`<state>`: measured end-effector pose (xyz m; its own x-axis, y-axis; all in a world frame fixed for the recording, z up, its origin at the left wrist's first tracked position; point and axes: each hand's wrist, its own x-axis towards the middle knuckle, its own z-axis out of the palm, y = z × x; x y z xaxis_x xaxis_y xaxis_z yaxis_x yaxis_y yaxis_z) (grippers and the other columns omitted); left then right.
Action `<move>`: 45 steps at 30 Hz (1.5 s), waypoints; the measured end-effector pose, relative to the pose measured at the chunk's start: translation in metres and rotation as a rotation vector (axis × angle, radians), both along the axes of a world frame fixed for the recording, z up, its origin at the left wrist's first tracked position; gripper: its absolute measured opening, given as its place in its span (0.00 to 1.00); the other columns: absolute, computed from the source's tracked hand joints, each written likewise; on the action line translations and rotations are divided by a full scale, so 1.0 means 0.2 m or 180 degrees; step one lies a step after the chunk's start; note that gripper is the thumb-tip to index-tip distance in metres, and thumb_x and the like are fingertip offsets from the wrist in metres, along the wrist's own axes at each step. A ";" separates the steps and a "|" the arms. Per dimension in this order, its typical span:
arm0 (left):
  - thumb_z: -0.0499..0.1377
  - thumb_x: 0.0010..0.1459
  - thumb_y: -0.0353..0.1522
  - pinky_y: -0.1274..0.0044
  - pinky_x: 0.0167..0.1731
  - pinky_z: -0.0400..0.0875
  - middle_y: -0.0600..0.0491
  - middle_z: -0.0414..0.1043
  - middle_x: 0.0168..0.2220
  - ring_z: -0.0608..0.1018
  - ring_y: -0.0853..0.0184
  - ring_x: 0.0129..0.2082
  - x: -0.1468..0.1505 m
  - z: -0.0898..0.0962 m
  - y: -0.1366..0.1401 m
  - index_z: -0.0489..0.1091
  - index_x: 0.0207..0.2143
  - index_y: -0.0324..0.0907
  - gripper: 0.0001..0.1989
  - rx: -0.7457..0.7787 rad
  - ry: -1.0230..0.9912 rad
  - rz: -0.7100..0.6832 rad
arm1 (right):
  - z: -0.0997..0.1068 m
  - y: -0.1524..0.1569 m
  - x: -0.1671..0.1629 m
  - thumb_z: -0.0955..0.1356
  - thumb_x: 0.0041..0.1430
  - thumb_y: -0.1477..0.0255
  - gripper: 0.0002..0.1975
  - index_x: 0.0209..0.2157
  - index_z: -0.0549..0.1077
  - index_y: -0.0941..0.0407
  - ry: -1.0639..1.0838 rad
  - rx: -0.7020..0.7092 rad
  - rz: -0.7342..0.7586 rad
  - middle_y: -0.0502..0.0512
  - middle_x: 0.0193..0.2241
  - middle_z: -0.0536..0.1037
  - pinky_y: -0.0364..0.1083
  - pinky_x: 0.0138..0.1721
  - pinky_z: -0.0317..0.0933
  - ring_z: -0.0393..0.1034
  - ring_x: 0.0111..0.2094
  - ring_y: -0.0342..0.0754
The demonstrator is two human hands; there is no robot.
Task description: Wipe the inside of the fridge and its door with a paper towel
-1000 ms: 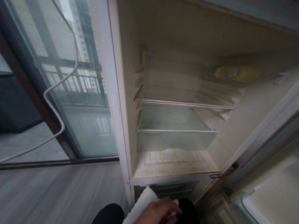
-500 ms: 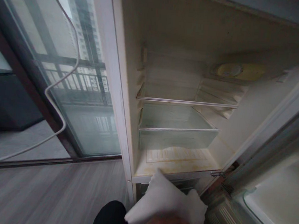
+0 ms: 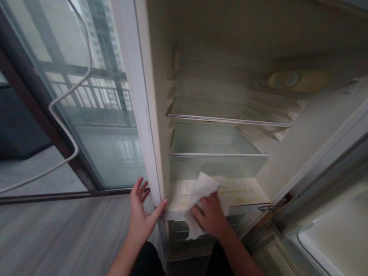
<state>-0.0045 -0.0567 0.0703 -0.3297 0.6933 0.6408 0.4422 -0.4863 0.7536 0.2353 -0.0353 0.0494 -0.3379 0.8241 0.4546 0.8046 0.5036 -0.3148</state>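
Right hand fingers curled, gripping white cloth; cloth sits at front edge of fridge floor, left of middle, part hanging below that edge. Left hand fingers spread, thumb by fridge floor's front left corner, contact unclear. Yellowish stains on fridge floor. Clear drawer above it, glass shelf higher up. Fridge door open at right. Plank floor left, white cable hanging above.

A crumpled white cloth is held at the front edge of the open, yellow-stained refrigerator.
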 end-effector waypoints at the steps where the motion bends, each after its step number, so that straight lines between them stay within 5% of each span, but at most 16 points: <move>1: 0.70 0.54 0.40 0.58 0.60 0.68 0.39 0.54 0.68 0.67 0.50 0.65 -0.01 -0.01 0.02 0.48 0.69 0.48 0.47 -0.0098 -0.0004 -0.0074 | -0.01 0.01 -0.06 0.68 0.63 0.52 0.25 0.54 0.75 0.55 -0.0085 0.0027 -0.0056 0.66 0.61 0.69 0.68 0.67 0.44 0.55 0.66 0.66; 5: 0.65 0.59 0.42 0.63 0.54 0.72 0.43 0.69 0.55 0.75 0.55 0.54 -0.01 -0.04 0.06 0.59 0.63 0.43 0.34 -0.0353 0.0261 -0.0208 | -0.04 0.02 -0.29 0.64 0.63 0.45 0.32 0.57 0.73 0.53 -0.0208 0.0023 -0.0176 0.66 0.69 0.57 0.70 0.68 0.37 0.46 0.70 0.70; 9: 0.59 0.63 0.44 0.62 0.54 0.71 0.46 0.72 0.46 0.76 0.55 0.50 -0.02 -0.08 0.06 0.65 0.55 0.41 0.24 -0.0482 0.0441 -0.0250 | -0.06 0.04 -0.27 0.62 0.63 0.43 0.33 0.57 0.73 0.51 -0.0212 0.0075 -0.0054 0.60 0.70 0.58 0.68 0.68 0.38 0.48 0.70 0.67; 13: 0.58 0.63 0.45 0.63 0.54 0.71 0.46 0.72 0.47 0.76 0.55 0.50 -0.03 -0.11 0.06 0.66 0.55 0.42 0.23 -0.0629 0.0505 -0.0252 | -0.07 0.11 -0.01 0.65 0.64 0.47 0.28 0.53 0.76 0.52 -0.0288 0.0191 -0.0444 0.57 0.67 0.65 0.65 0.67 0.42 0.56 0.66 0.63; 17: 0.58 0.64 0.45 0.63 0.53 0.70 0.46 0.72 0.48 0.75 0.54 0.51 -0.02 -0.12 0.07 0.62 0.59 0.42 0.26 -0.0671 0.0468 -0.0274 | -0.07 0.18 0.39 0.63 0.68 0.59 0.27 0.63 0.69 0.55 -0.0461 0.0202 -0.1350 0.60 0.63 0.70 0.60 0.64 0.50 0.61 0.62 0.60; 23: 0.55 0.65 0.45 0.61 0.56 0.67 0.45 0.69 0.51 0.73 0.54 0.53 0.01 -0.13 0.09 0.60 0.60 0.41 0.26 -0.0453 0.0382 -0.0257 | -0.05 0.25 0.75 0.61 0.70 0.57 0.28 0.63 0.69 0.58 -0.0340 -0.0079 -0.2391 0.63 0.66 0.65 0.64 0.62 0.52 0.61 0.63 0.62; 30: 0.56 0.64 0.46 0.61 0.56 0.67 0.45 0.67 0.49 0.72 0.54 0.53 0.01 -0.14 0.10 0.59 0.59 0.41 0.27 -0.0426 0.0416 -0.0200 | -0.13 0.16 0.64 0.65 0.67 0.55 0.27 0.59 0.73 0.58 -0.0447 0.0335 -0.1763 0.61 0.67 0.64 0.64 0.67 0.45 0.52 0.68 0.65; 37: 0.56 0.65 0.47 0.57 0.61 0.63 0.41 0.66 0.55 0.71 0.52 0.56 0.06 -0.12 0.08 0.58 0.63 0.40 0.31 -0.0502 0.0199 -0.0234 | -0.30 0.01 0.44 0.56 0.73 0.71 0.20 0.56 0.74 0.60 0.0468 0.0907 -0.0881 0.62 0.61 0.72 0.61 0.68 0.48 0.59 0.66 0.52; 42: 0.62 0.62 0.43 0.54 0.69 0.51 0.38 0.45 0.72 0.54 0.49 0.72 0.20 -0.22 -0.15 0.33 0.73 0.44 0.49 -0.0431 0.0091 -0.0265 | -0.35 -0.14 0.39 0.55 0.74 0.68 0.22 0.58 0.72 0.58 0.1219 0.0556 -0.0833 0.62 0.59 0.73 0.55 0.65 0.58 0.63 0.64 0.50; 45: 0.63 0.61 0.42 0.53 0.69 0.52 0.43 0.33 0.75 0.44 0.49 0.74 0.25 -0.23 -0.31 0.32 0.74 0.50 0.51 -0.0433 -0.0002 -0.0476 | -0.38 -0.28 0.33 0.55 0.74 0.64 0.23 0.58 0.73 0.57 0.1610 0.0073 -0.0709 0.62 0.56 0.76 0.52 0.62 0.61 0.69 0.59 0.50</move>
